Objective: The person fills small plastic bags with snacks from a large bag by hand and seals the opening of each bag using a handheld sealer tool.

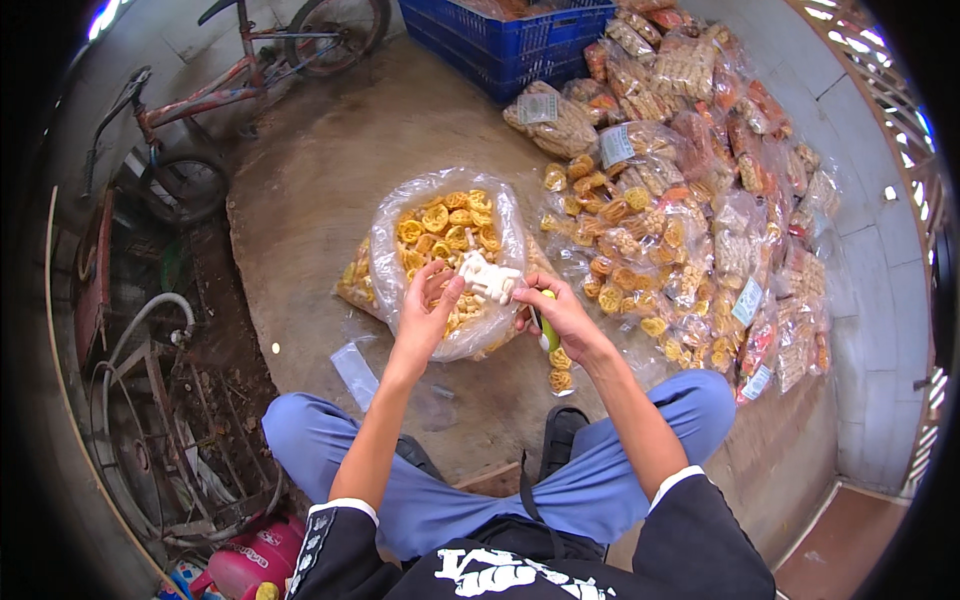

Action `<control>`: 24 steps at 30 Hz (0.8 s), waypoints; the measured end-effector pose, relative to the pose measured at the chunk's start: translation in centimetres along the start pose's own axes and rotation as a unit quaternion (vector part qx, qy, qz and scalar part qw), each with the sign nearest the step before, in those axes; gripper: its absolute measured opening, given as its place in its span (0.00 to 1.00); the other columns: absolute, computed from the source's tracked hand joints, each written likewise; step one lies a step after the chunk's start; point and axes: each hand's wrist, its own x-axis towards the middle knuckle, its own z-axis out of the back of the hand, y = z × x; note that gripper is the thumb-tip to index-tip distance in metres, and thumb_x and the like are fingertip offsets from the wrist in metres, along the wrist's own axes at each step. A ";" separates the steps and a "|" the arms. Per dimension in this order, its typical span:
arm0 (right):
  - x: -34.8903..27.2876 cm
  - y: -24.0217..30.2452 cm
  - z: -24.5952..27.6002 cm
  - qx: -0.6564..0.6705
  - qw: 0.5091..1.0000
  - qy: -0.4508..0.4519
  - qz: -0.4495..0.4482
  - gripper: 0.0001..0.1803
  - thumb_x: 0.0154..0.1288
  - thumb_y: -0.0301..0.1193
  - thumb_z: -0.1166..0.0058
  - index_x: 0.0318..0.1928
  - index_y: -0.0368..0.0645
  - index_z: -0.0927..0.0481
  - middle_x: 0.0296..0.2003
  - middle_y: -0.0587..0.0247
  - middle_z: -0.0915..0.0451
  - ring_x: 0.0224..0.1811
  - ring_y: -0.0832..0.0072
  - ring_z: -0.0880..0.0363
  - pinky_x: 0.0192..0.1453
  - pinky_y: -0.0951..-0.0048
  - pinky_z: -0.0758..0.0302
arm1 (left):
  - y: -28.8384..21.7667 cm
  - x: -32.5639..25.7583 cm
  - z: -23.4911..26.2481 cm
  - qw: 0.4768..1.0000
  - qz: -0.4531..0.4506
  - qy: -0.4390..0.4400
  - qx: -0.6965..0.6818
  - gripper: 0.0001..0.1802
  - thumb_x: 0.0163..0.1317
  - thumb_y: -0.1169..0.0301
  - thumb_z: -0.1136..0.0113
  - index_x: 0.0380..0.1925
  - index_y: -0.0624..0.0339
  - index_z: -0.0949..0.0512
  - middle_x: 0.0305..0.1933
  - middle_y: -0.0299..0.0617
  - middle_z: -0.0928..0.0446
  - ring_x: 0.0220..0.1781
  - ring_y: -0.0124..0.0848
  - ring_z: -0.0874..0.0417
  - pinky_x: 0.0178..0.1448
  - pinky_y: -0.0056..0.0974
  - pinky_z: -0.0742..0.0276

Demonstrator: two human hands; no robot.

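Note:
In front of me stands a large clear plastic bag with its mouth rolled wide, filled with yellow wheel-shaped snacks and paler pieces. Over its mouth is a cluster of white stick-shaped snacks; whether a thin bag wraps them is hard to tell. My left hand is beside the cluster, fingers curved and apart, with nothing plainly in them. My right hand is closed around a lime-green-handled tool, its working end hidden. The right fingertips also touch the cluster's right side.
Many packed snack bags are heaped along the right wall. A blue plastic crate stands behind. At left are a bicycle and a metal frame. Yellow snack strips and an empty clear packet lie near my feet.

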 end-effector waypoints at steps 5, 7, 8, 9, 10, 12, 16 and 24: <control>0.6 -0.8 2.0 0.017 0.993 -0.111 0.036 0.06 0.60 0.30 0.46 0.35 0.46 0.29 0.28 0.69 0.25 0.20 0.81 0.25 0.17 0.82 0.34 | 0.4 -0.6 -0.9 0.989 -0.029 0.040 0.141 0.29 0.64 0.57 0.47 0.57 0.67 0.37 0.57 0.55 0.31 0.55 0.38 0.26 0.52 0.38 0.29; 0.5 -0.7 2.4 0.082 0.974 -0.179 0.108 0.07 0.60 0.31 0.46 0.37 0.46 0.29 0.30 0.68 0.24 0.21 0.81 0.25 0.17 0.82 0.35 | 0.2 -0.9 -0.9 0.986 -0.017 0.071 0.153 0.27 0.64 0.57 0.47 0.55 0.66 0.35 0.55 0.55 0.29 0.55 0.38 0.26 0.52 0.39 0.29; 0.5 -0.7 2.6 0.114 0.960 -0.213 0.144 0.08 0.60 0.32 0.46 0.37 0.45 0.29 0.31 0.67 0.24 0.21 0.81 0.25 0.16 0.82 0.35 | 0.1 -1.0 -1.0 0.984 -0.012 0.086 0.158 0.26 0.64 0.58 0.47 0.55 0.66 0.34 0.54 0.55 0.28 0.54 0.38 0.25 0.52 0.39 0.29; 0.3 -0.5 2.6 0.152 0.943 -0.246 0.163 0.12 0.59 0.33 0.46 0.41 0.46 0.31 0.33 0.65 0.24 0.20 0.81 0.27 0.17 0.80 0.35 | 0.3 -1.0 -1.0 0.981 -0.018 0.091 0.170 0.25 0.64 0.59 0.47 0.54 0.66 0.34 0.53 0.53 0.28 0.54 0.37 0.26 0.53 0.38 0.29; 0.2 -0.8 2.6 0.173 0.936 -0.267 0.148 0.13 0.59 0.33 0.45 0.43 0.47 0.31 0.34 0.65 0.24 0.20 0.81 0.28 0.18 0.80 0.35 | 0.5 -0.9 -1.1 0.978 -0.025 0.096 0.182 0.24 0.64 0.59 0.47 0.54 0.65 0.33 0.53 0.51 0.27 0.54 0.37 0.26 0.53 0.38 0.30; 0.0 -1.5 2.6 0.215 0.919 -0.307 0.119 0.15 0.59 0.33 0.45 0.45 0.47 0.33 0.36 0.63 0.24 0.19 0.80 0.30 0.19 0.79 0.34 | 0.4 -0.9 -1.3 0.972 -0.032 0.108 0.207 0.23 0.64 0.61 0.47 0.54 0.65 0.33 0.52 0.49 0.26 0.53 0.36 0.26 0.54 0.37 0.30; -0.4 -2.9 0.5 0.136 0.959 -0.250 0.007 0.20 0.59 0.32 0.46 0.52 0.48 0.34 0.37 0.62 0.24 0.19 0.81 0.31 0.19 0.79 0.34 | 0.3 -1.2 -1.1 0.954 -0.059 0.127 0.264 0.24 0.63 0.61 0.45 0.53 0.66 0.32 0.51 0.50 0.26 0.53 0.36 0.25 0.55 0.38 0.31; 1.5 -5.0 -0.1 -0.080 0.984 -0.139 0.081 0.24 0.54 0.29 0.41 0.52 0.42 0.33 0.35 0.65 0.25 0.30 0.78 0.27 0.33 0.77 0.29 | 0.7 -1.7 0.6 0.887 -0.112 0.146 0.424 0.30 0.52 0.61 0.37 0.53 0.62 0.31 0.54 0.51 0.29 0.61 0.46 0.34 0.64 0.47 0.41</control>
